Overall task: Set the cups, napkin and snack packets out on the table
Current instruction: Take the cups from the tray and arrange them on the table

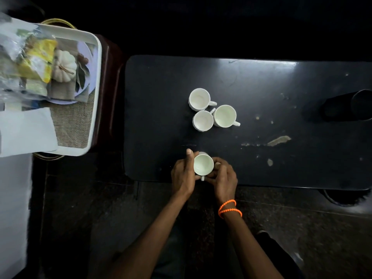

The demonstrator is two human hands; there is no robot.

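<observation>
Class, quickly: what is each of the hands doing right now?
Left hand: closed around the white cup at the table's near edge.
Right hand: holding the same cup from the other side.

Table (261, 97): one cup (203, 165) at near edge, between left hand (183, 174) and right hand (223, 179). Three cups (211, 109) clustered, touching, well beyond the hands. Tray (96, 93) far left of left hand, off the table; snack packets (38, 61) and napkin (26, 131) on it.

Home sitting room: low dark coffee table (261, 81), white teacups (199, 98), serving tray (96, 81), stone floor (302, 228).
</observation>
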